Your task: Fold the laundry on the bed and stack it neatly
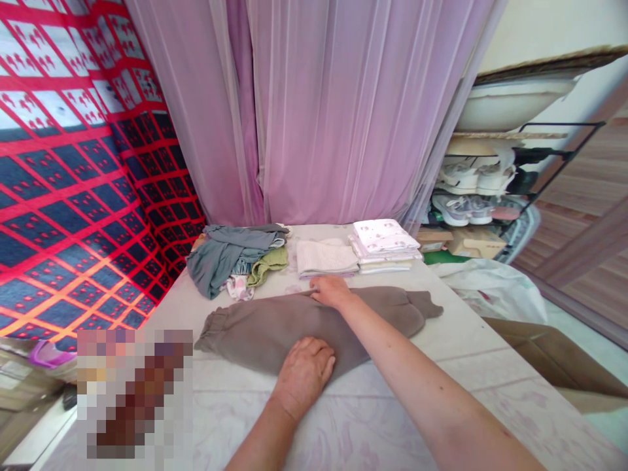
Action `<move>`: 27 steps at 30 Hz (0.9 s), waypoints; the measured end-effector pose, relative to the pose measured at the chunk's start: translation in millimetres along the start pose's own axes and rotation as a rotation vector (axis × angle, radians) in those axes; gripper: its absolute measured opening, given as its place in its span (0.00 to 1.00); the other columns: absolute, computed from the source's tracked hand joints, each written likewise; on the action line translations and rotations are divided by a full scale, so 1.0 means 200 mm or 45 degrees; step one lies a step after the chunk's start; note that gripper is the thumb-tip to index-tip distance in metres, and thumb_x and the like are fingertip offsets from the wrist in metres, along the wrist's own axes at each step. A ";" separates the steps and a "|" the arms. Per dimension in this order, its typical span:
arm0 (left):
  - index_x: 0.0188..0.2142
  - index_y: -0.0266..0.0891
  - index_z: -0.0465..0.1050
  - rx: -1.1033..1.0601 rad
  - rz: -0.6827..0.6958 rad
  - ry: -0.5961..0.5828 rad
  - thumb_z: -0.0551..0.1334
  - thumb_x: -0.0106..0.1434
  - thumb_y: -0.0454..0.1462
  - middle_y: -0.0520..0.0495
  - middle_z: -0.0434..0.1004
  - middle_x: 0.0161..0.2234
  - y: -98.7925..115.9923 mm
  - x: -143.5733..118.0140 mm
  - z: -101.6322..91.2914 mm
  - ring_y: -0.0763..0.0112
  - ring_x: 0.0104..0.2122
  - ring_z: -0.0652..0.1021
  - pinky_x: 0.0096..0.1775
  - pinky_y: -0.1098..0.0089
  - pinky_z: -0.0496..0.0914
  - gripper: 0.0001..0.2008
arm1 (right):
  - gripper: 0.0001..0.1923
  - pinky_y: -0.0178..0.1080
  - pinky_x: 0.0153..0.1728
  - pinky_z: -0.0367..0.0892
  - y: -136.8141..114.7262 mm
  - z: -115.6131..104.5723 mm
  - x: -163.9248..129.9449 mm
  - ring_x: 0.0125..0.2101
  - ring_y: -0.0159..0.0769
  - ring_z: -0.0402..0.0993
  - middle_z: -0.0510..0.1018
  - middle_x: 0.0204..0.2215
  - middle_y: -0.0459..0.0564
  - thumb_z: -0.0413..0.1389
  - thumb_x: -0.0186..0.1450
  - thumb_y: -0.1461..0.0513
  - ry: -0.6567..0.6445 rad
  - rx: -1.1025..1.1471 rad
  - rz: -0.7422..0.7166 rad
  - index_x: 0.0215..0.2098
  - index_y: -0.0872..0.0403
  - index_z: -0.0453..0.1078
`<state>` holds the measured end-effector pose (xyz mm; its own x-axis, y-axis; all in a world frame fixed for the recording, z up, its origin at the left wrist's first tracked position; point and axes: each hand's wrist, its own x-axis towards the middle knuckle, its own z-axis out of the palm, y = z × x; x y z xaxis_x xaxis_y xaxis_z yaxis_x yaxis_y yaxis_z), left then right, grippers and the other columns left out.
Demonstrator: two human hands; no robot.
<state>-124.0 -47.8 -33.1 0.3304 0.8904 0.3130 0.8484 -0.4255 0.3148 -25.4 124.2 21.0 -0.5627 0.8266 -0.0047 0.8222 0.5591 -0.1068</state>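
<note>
A grey-brown pair of sweatpants (255, 327) lies flat across the pale table (461, 340), cuffs to the left and waistband to the right. My left hand (303, 371) presses palm down on its near edge, fingers together. My right hand (331, 290) rests flat on its far edge near the middle. Neither hand grips anything.
Behind the pants sit a loose heap of grey-blue and green clothes (230, 258), a folded striped cloth (326, 257) and a stack of folded white patterned cloths (385, 243). A pink curtain (318, 111) hangs behind; a shoe rack (483, 190) stands right. A red-and-blue patterned cloth (73, 196) covers the left.
</note>
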 end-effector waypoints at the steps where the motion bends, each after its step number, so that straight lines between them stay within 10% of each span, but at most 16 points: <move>1: 0.42 0.42 0.76 -0.002 0.002 0.001 0.52 0.69 0.38 0.47 0.77 0.39 0.00 0.00 0.00 0.66 0.39 0.74 0.44 0.64 0.69 0.13 | 0.13 0.42 0.42 0.68 0.00 0.00 0.00 0.43 0.45 0.76 0.81 0.40 0.51 0.55 0.61 0.56 0.000 0.000 -0.015 0.41 0.47 0.78; 18: 0.43 0.42 0.75 -0.052 0.055 0.023 0.52 0.68 0.36 0.47 0.77 0.48 -0.02 0.00 0.02 0.65 0.51 0.73 0.57 0.59 0.64 0.13 | 0.16 0.42 0.43 0.67 0.00 0.09 0.08 0.41 0.41 0.75 0.79 0.40 0.54 0.47 0.68 0.60 0.129 0.003 0.027 0.39 0.52 0.77; 27: 0.61 0.36 0.61 0.127 -0.214 -0.066 0.51 0.66 0.47 0.41 0.63 0.62 -0.01 0.02 0.01 0.53 0.62 0.61 0.63 0.46 0.50 0.27 | 0.20 0.39 0.49 0.62 -0.02 0.10 -0.28 0.43 0.37 0.73 0.80 0.39 0.52 0.41 0.70 0.59 0.255 0.195 -0.274 0.42 0.52 0.75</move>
<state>-123.8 -43.3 -34.1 0.1990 0.9558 0.2163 0.9295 -0.2540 0.2674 1.9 74.6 1.3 -0.6816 0.6951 0.2284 0.6551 0.7188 -0.2326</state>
